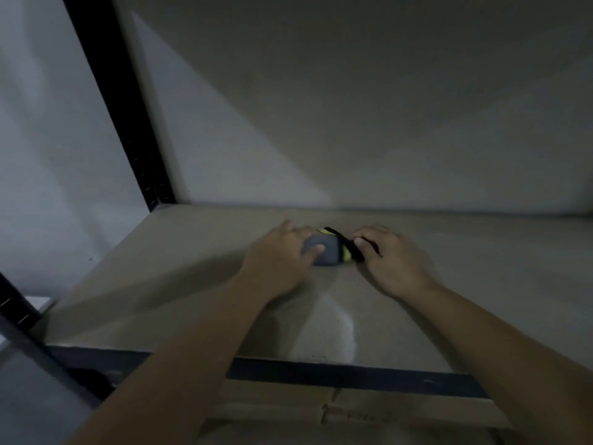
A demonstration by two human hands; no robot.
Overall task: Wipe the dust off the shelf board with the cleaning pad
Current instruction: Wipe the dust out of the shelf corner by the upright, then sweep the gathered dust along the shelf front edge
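- Two hands were on the job. The left hand [282, 252] lay over the cleaning pad [324, 252], fingers [313, 250] bent round its grey body and holding it down on the shelf board [481, 268].
- The right hand [390, 260] pinched the pad's black strap [345, 244] between curled fingers [361, 241].
- The pad sat mid-board, towards the back wall [353, 107].
- Risk: with the strap apparently not yet secured over a hand, the pad could slip loose on the first stroke.
- Risk: a paler swept track [337, 319] ran only to the front rail [353, 377]; uneven pressure would likely leave dust either side.
- Risk: dim light could hide missed patches near the upright post [128, 123].
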